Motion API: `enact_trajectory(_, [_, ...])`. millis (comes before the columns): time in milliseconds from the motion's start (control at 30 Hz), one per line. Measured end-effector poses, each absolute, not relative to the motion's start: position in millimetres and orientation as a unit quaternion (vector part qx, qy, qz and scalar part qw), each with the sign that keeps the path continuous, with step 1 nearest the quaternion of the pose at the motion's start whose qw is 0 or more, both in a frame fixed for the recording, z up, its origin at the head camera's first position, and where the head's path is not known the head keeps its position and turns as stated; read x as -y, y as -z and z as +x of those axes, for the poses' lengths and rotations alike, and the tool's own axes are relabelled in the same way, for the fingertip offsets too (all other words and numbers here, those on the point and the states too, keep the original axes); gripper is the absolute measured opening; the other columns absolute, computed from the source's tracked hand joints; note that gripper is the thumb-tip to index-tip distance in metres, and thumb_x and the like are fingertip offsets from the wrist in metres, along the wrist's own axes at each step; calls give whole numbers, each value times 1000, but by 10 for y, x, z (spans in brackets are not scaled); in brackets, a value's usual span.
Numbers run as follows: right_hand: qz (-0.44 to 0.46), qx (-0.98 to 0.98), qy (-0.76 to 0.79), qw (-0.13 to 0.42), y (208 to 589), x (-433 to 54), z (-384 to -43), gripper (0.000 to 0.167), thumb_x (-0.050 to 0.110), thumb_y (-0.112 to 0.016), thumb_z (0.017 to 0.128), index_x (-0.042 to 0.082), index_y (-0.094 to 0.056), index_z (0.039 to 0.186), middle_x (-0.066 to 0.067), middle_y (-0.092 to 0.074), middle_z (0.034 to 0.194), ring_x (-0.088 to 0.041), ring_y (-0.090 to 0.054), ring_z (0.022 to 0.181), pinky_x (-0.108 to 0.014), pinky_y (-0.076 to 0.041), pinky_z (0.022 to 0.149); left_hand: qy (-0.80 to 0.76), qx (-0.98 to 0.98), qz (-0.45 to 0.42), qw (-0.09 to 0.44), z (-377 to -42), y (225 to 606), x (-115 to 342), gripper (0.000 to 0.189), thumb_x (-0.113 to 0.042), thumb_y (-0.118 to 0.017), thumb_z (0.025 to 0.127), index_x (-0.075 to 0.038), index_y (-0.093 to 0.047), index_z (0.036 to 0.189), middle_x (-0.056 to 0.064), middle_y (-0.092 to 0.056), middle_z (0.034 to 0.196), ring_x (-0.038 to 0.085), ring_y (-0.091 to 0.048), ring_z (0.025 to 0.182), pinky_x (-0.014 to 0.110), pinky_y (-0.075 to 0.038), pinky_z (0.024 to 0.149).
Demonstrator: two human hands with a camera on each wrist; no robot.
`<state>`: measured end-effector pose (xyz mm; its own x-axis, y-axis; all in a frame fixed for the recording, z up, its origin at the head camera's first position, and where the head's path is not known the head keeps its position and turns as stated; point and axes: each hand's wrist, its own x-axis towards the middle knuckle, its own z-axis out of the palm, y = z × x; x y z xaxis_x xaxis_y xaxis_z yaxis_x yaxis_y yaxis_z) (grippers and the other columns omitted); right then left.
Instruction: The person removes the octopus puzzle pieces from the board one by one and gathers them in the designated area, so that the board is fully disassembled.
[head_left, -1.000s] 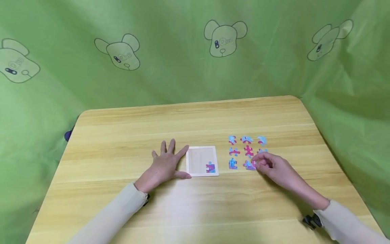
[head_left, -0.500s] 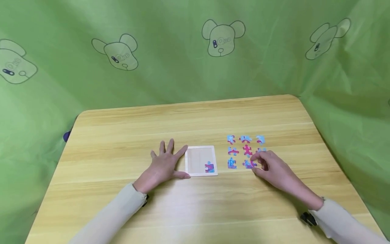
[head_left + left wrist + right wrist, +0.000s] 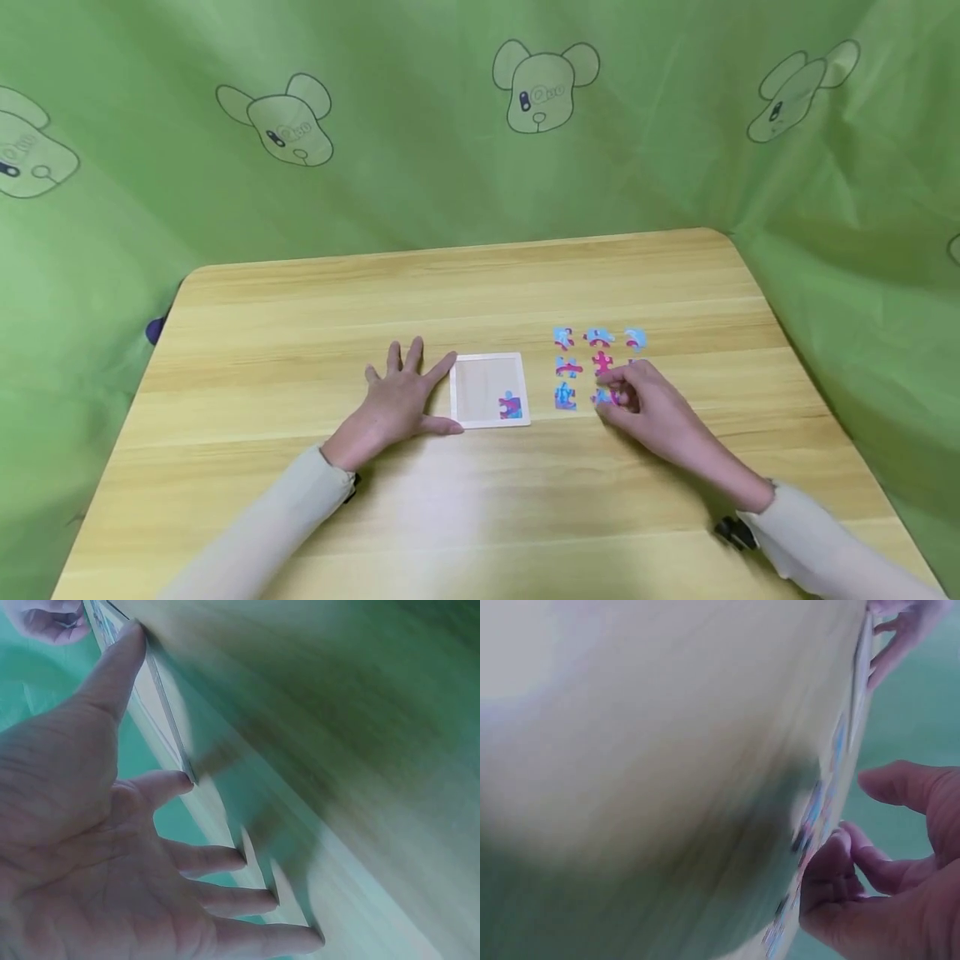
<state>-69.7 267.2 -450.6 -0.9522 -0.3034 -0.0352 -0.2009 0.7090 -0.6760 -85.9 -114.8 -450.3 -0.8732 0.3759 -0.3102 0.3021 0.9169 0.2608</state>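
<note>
My left hand point(image 3: 397, 400) lies with fingers spread at the left side of a shallow square wooden frame point(image 3: 453, 392). Its thumb and index fingertip touch the frame's left corners. Inside the frame, a pink and blue jigsaw piece point(image 3: 510, 406) sits in the near right corner. My right hand point(image 3: 648, 404) is over the loose pieces, thumb and index finger apart around the near middle jigsaw piece point(image 3: 603, 397). The right wrist view shows a gap between thumb point(image 3: 892, 784) and index finger, with nothing gripped. This hand partly hides the piece at the right of the middle row.
Several other jigsaw pieces lie in rows right of the frame, among them a pink one point(image 3: 602, 363) and a blue one point(image 3: 566, 397). All rest on a wooden table point(image 3: 450, 517). Green fabric point(image 3: 420, 200) with printed bear heads hangs behind and at both sides.
My right hand has moved a little left over the near middle piece, and its thumb and index finger have spread apart. The left hand stays at the frame. The head view has shifted slightly.
</note>
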Motion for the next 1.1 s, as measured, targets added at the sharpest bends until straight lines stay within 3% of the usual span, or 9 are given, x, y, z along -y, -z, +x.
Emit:
enact_trajectory(300, [-160, -887, 422, 92, 4515, -2268, -813, 31, 4, -84, 95, 2, -75, 124, -8, -64, 102, -22, -58, 88, -26, -52, 74, -94, -963, 183, 174, -876, 4530, 1158, 112, -74, -79, 86, -27, -30, 175, 34, -18, 174, 66, -17, 155, 88, -32, 105])
enact_trajectory(600, [-199, -879, 413, 128, 4576, -1911, -901, 25, 6, -83, 96, 4, -78, 121, 4, -71, 99, -17, -62, 88, -29, -54, 77, -92, -964, 182, 171, -880, 4541, 1138, 113, -76, -79, 85, -28, -30, 175, 33, -18, 174, 66, -17, 155, 88, -32, 105])
enact_trajectory(933, [-219, -881, 384, 169, 4581, -1753, -967, 36, 14, -89, 94, 0, -76, 125, -3, -64, 97, -23, -55, 89, -31, -47, 77, -93, -965, 175, 172, -876, 4541, 1140, 113, -76, -79, 85, -29, -30, 175, 33, -18, 175, 65, -16, 155, 87, -32, 106])
enact_trajectory(1100, [-232, -887, 359, 172, 4561, -1702, -971, 33, 13, -90, 92, 2, -75, 119, -4, -62, 95, -23, -55, 89, -31, -48, 77, -95, -965, 175, 171, -878, 4548, 1141, 113, -76, -79, 85, -28, -30, 175, 33, -18, 175, 66, -17, 155, 88, -31, 106])
